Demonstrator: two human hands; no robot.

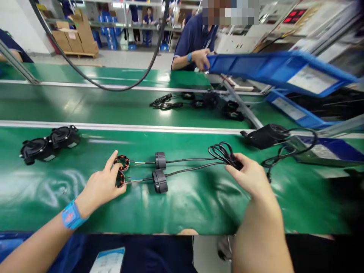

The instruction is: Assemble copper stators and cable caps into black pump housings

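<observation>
Cables (pixel 187 160) run side by side across the green table (pixel 184 216) between our two hands. Our left hand (pixel 98 187) holds two copper-wound rings (pixel 122 178) at their left ends, one ring just beyond the other, with the thumb and fingers curled around them and the index finger stretched outward. Thin coloured wires (pixel 138 163) lead from these rings toward two black caps (pixel 160 181), which stand on edge near each other, each with its cable passing through. Our right hand (pixel 250 172) is closed on the looped cable bundle (pixel 223 153), thumb on the near side; we cannot see all its fingers.

Past our left hand we see two black housings (pixel 36 149) touching on the table. Just beyond our right hand lies a black motor (pixel 267 135) with its own cord (pixel 305 151). Across the pale rail (pixel 170 129), more black parts and cords (pixel 166 102) lie together, while a co-worker's hand (pixel 201 58) grips one end of a tilted blue bin (pixel 250 68).
</observation>
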